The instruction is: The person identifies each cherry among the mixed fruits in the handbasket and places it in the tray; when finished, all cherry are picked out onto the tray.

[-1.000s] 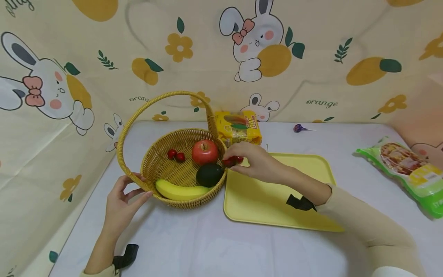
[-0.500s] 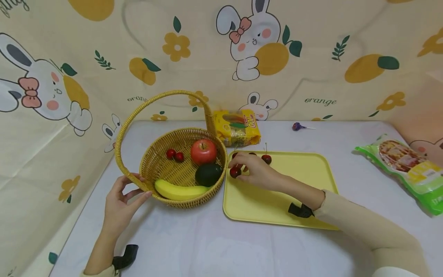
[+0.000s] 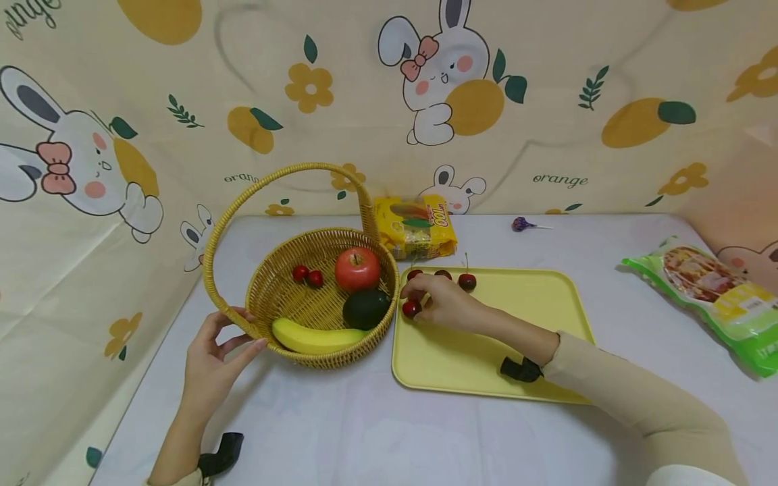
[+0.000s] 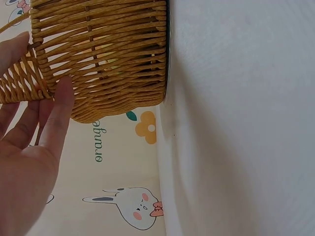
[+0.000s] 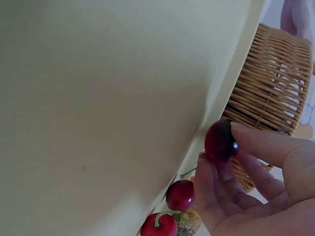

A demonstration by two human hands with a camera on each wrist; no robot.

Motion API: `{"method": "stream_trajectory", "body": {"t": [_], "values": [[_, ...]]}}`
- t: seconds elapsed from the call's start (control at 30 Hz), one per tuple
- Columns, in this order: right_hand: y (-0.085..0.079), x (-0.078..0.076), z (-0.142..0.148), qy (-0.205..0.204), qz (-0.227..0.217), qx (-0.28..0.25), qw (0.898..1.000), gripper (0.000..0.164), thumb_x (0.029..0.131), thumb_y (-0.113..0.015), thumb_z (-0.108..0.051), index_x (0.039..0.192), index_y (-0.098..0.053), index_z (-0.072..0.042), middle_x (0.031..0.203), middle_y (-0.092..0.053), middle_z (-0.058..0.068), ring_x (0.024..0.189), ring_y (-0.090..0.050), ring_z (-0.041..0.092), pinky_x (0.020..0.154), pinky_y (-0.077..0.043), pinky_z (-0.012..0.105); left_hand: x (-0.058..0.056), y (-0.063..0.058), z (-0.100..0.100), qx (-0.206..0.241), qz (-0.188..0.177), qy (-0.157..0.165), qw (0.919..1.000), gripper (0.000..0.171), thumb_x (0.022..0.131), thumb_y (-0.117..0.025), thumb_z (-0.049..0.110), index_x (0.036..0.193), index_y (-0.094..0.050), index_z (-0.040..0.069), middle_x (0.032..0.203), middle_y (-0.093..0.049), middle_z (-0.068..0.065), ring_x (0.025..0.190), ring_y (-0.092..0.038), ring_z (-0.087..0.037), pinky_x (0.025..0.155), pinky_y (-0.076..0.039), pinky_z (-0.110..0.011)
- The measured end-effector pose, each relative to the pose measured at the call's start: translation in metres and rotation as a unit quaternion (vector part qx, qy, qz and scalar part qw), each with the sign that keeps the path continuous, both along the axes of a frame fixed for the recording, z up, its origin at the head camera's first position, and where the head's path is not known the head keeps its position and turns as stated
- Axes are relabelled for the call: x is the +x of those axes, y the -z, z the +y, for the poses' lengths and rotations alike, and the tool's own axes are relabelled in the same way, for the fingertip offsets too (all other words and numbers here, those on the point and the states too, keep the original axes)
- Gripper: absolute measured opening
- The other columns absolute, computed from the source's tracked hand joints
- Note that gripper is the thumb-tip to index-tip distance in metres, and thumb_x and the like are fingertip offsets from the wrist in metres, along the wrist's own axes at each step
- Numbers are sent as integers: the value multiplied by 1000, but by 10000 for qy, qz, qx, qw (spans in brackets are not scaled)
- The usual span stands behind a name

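A wicker basket [image 3: 337,359] with a tall hoop handle stands left of centre, holding a red apple [image 3: 357,270], a dark avocado [image 3: 367,309], a banana [image 3: 319,337] and two cherries [image 3: 315,278]. My left hand [image 3: 209,364] grips its left side at the foot of the handle; the left wrist view shows thumb and fingers on the weave. My right hand [image 3: 450,305] pinches a dark red cherry [image 5: 220,141] between thumb and fingers, over the left edge of the yellow tray [image 3: 498,364]. Several more cherries [image 3: 467,281] with green stems lie along the tray's far edge.
Behind the basket and tray sits a yellow snack packet [image 3: 419,233]. A wrapped lollipop [image 3: 520,224] lies at the back of the white table [image 3: 365,432]. On the far right is a green-edged food bag [image 3: 711,297]. A patterned cloth backdrop [image 3: 365,121] rises behind.
My right hand has moved from beside the basket's rim toward the near side, uncovering the cherries at the tray's far edge; a cherry shows in its fingers. My left hand stays on the basket.
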State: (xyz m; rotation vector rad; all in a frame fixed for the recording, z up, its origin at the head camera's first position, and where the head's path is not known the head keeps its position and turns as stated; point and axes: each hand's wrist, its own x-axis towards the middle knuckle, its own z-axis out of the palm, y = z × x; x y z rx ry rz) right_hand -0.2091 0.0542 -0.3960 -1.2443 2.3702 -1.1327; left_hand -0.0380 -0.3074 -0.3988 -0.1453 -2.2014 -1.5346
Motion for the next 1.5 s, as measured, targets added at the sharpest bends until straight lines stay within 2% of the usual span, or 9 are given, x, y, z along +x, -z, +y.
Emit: {"method": "stream_trajectory", "body": {"t": [0.27, 0.57, 0.67, 0.77, 0.9, 0.97, 1.07, 1.3, 1.5], "values": [[2, 0, 1, 2, -156, 79, 9998, 42, 74, -78, 13, 113, -64, 5, 101, -66, 11, 92, -63, 24, 71, -59, 26, 1, 0, 1, -77, -13, -24, 10000, 55, 74, -72, -25, 123, -49, -14, 118, -51, -26, 111, -53, -20, 85, -58, -21], [4, -2, 4, -213, -203, 66, 9995, 26, 76, -80, 8, 95, -66, -3, 94, -66, 6, 86, -61, 20, 72, -57, 29, 0, -2, 3, -59, 10, -33, 10000, 57, 73, -72, -25, 123, -49, -14, 118, -51, -25, 111, -53, -20, 85, -58, -21], [-8, -3, 2, -111, -50, 1, 9999, 23, 79, -81, 1, 96, -67, -1, 94, -66, 9, 88, -61, 25, 79, -57, 37, 0, -1, 3, -29, 5, -18, 10000, 57, 73, -73, -26, 123, -49, -14, 118, -51, -26, 111, -53, -20, 85, -58, -21], [-36, -6, -7, 49, 125, -316, 9994, 21, 82, -80, -4, 98, -68, 0, 96, -66, 13, 92, -60, 29, 84, -56, 45, 0, -1, 2, 45, 5, 2, 10000, 57, 73, -72, -27, 123, -49, -14, 118, -51, -25, 111, -53, -20, 84, -58, -22], [-80, -12, -38, -48, 298, -551, 9980, 19, 86, -78, -7, 103, -69, -1, 99, -66, 11, 94, -60, 29, 80, -57, 39, 0, 0, 1, 178, 84, 60, 9998, 57, 72, -71, -28, 123, -49, -15, 117, -52, -24, 110, -53, -20, 84, -59, -22], [-97, -14, -61, -314, 346, -396, 9981, 21, 88, -76, -10, 106, -68, -2, 101, -65, 10, 94, -58, 29, 79, -55, 32, 0, 0, 2, 237, 151, 125, 9995, 58, 71, -71, -29, 123, -48, -16, 117, -52, -24, 110, -53, -20, 84, -59, -21], [-109, -19, -101, -814, 444, 114, 9956, 25, 91, -74, -14, 112, -68, -3, 104, -65, 9, 94, -57, 26, 79, -50, 26, -1, 0, 2, 245, 188, 157, 9994, 58, 71, -71, -29, 123, -48, -16, 117, -53, -23, 110, -53, -20, 84, -58, -21], [-96, -30, -187, -1314, 259, 1619, 9777, 36, 96, -68, -21, 126, -63, -1, 129, -59, 10, 116, -54, 19, 92, -48, 22, -3, 1, 2, 289, 51, 93, 9995, 58, 71, -70, -29, 123, -48, -17, 116, -54, -20, 111, -52, -21, 84, -59, -22], [-86, -34, -221, -1434, -73, 2288, 9628, 41, 98, -65, -26, 132, -59, -4, 140, -51, 5, 122, -52, 15, 90, -48, 19, -1, 0, 4, 350, 39, 64, 9994, 57, 71, -69, -30, 122, -47, -18, 114, -54, -19, 111, -52, -22, 84, -59, -22]]}}
